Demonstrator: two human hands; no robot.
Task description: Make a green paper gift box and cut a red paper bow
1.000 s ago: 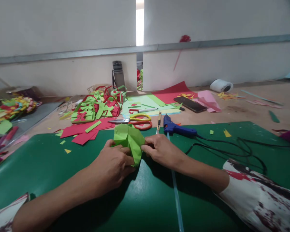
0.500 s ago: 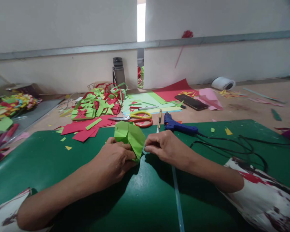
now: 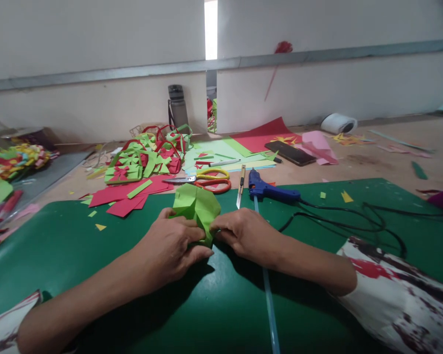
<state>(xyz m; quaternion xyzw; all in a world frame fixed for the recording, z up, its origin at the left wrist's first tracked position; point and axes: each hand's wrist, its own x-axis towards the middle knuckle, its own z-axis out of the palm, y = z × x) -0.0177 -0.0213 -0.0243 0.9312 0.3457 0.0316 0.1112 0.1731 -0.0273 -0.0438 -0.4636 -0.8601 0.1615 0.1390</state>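
Note:
A piece of folded green paper [image 3: 199, 201], creased into a boxy shape, stands tilted over the green mat, with my left hand [image 3: 175, 243] closed around its lower left side. The left thumb extends along the bottom near the mat. My right hand [image 3: 243, 231] is closed in a pinch at the paper's right edge. Its fingertips are partly hidden, and I cannot make out whether anything small lies between them and the paper. A long pale blue strip [image 3: 269, 305] runs on the mat beneath my right wrist, up toward the blue glue gun [image 3: 275, 191].
Beyond my hands lie scissors [image 3: 210, 179], a utility knife [image 3: 241, 187] and red paper strips [image 3: 127, 204]. Small green and red paper bags [image 3: 143, 160] are heaped behind. A phone [image 3: 291, 153] rests near coloured sheets. The glue gun's black cord [image 3: 347, 221] crosses the mat at right.
My right hand has moved slightly left and down, now against the paper's edge. A pale blue bit seen earlier at its fingertips no longer shows. The view has shifted slightly.

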